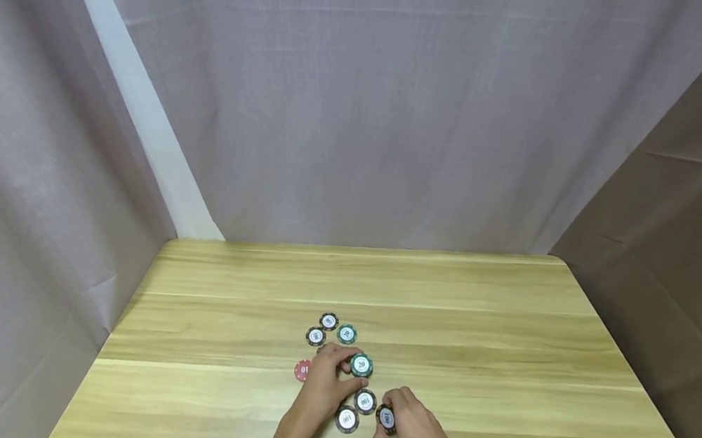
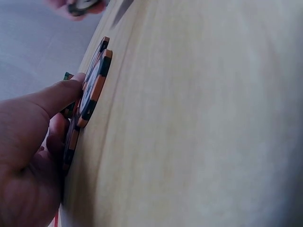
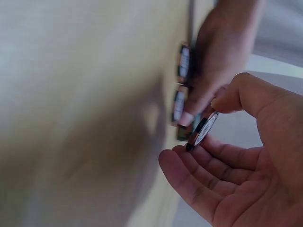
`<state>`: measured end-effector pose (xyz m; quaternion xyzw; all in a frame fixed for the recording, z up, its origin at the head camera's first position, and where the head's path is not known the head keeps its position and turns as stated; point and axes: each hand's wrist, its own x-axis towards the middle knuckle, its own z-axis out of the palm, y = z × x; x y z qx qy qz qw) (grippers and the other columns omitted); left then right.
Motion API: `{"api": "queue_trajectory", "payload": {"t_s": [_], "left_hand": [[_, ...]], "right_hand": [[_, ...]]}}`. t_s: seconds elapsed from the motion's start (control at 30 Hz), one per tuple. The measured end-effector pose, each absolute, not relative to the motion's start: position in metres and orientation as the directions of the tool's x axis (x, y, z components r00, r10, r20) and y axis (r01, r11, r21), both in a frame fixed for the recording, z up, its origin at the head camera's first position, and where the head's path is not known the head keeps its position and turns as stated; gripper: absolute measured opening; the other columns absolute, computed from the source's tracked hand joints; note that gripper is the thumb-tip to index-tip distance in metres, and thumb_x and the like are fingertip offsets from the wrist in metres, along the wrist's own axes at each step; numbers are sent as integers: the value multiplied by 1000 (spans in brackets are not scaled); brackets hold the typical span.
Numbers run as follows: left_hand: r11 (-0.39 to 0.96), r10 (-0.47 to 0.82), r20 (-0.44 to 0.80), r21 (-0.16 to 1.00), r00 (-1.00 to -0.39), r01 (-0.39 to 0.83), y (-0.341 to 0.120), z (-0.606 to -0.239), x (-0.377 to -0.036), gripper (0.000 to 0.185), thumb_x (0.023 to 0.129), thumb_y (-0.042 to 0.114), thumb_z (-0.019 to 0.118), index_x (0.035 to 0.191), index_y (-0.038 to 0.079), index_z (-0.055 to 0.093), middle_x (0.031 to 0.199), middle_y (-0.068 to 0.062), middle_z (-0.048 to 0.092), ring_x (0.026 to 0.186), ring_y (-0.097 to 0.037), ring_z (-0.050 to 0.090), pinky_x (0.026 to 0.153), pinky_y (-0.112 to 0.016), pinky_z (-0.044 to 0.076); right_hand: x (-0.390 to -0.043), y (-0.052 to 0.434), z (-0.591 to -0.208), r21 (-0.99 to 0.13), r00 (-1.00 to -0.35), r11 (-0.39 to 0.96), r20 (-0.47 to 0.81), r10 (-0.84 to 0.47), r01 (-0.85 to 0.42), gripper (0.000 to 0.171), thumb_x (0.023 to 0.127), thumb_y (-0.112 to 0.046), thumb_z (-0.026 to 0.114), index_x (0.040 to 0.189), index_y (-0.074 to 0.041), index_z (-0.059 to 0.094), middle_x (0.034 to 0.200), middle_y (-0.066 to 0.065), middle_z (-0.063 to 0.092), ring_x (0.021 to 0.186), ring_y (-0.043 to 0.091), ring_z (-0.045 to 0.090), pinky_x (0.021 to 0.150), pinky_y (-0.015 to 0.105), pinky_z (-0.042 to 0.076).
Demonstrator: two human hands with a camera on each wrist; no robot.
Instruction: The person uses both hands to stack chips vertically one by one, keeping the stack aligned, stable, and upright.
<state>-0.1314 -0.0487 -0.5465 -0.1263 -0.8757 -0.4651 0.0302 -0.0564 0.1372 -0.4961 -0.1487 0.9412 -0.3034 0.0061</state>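
- On the wooden worktop (image 1: 473, 329), poker chips lie scattered near the front edge.
- The left hand (image 1: 323, 385) pinches a green chip (image 1: 361, 366), with a red chip (image 1: 302, 370) just beside it.
- The right hand (image 1: 413, 429) pinches a dark chip (image 1: 387, 418) on edge.
- Only the right wrist view shows that chip's (image 3: 202, 130) white face between thumb and fingers (image 3: 208, 175).

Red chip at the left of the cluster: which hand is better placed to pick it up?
Probably left. The red chip lies right beside the left hand, which pinches a green chip. The right hand sits across the cluster, holding a dark chip.
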Motion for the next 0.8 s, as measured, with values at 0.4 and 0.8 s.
{"api": "queue_trajectory", "payload": {"t_s": [0.4, 0.8], "left_hand": [[532, 194, 141, 817, -971, 225, -48, -544, -133, 44, 78, 10, 93, 119, 10, 77, 93, 5, 56, 86, -6, 52, 84, -27, 49], [531, 168, 163, 816, -972, 229, -45, -548, -132, 45, 78, 6, 90, 121, 8, 77, 90, 5, 57, 84, -5, 52, 81, -26, 47]], "right_hand": [[-77, 131, -456, -457, -923, 806, 263, -282, -377, 31, 81, -7, 80, 111, -7, 71, 103, -4, 64, 87, 5, 60, 75, 28, 57], [-110, 117, -466, -513, -896, 735, 263, -359, -445, 40, 79, 8, 74, 118, 2, 69, 117, 11, 67, 111, 25, 65, 92, 39, 60]]}}
